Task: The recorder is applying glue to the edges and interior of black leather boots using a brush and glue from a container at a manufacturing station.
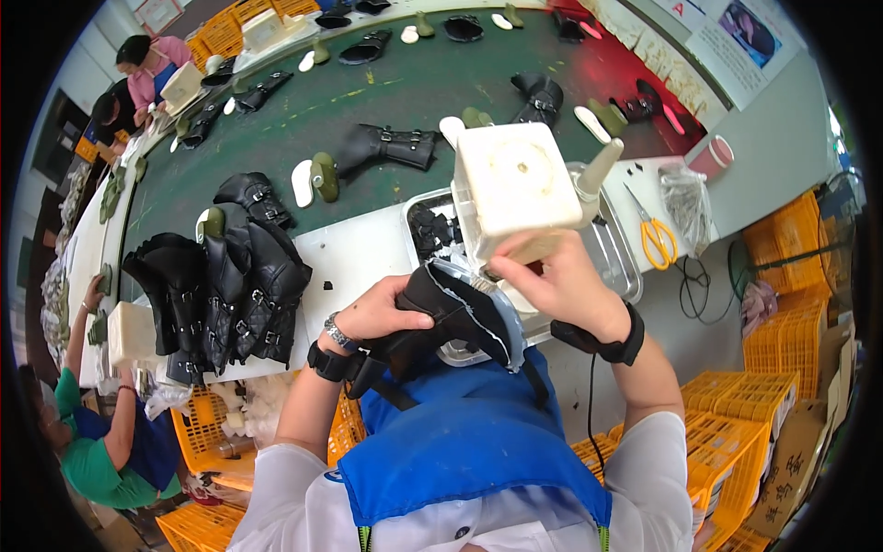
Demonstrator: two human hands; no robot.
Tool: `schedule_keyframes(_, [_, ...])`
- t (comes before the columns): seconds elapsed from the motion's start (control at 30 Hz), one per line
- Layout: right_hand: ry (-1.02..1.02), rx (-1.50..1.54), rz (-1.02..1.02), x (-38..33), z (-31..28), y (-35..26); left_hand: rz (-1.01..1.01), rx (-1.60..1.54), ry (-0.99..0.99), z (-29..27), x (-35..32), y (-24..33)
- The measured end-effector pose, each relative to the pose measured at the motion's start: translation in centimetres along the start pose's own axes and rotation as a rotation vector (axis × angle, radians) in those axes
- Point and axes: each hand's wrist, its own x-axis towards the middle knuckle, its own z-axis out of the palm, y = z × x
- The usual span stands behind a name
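My left hand is closed round a black boot, its thumb pressed on the upper. The boot lies tilted with its underside up, showing a pale edge along the seam and a grey-blue film beside it. My right hand pinches a tan-handled tool at the boot's near-tray end; the tool's tip is mostly hidden by the fingers. Just beyond that hand stands a cream box-shaped block. Under it a metal tray holds black scraps.
Several black boots stand at left on the white bench. A green conveyor carries boots, olive lasts and white insoles. Yellow scissors and a plastic bag lie right. Yellow crates stack behind. Co-workers are at left.
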Motion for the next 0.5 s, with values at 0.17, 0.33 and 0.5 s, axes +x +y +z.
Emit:
schedule_keyframes(0.17, [0.284, 0.147, 0.245, -1.8, -3.4, 0.4, 0.017, -0.121, 0.411, -2.1, -3.2, -0.9])
schedule_keyframes(0.33, [0.229, 0.121, 0.475, -4.7, -3.6, 3.1, 0.271, -0.745, 0.647, -2.7, -4.5, -2.5])
schedule_keyframes(0.5, [0.082, -0.113, 0.413, -5.5, 0.1, 5.8, 0.276, -0.928, 0.508, -2.3, -5.3, -3.6])
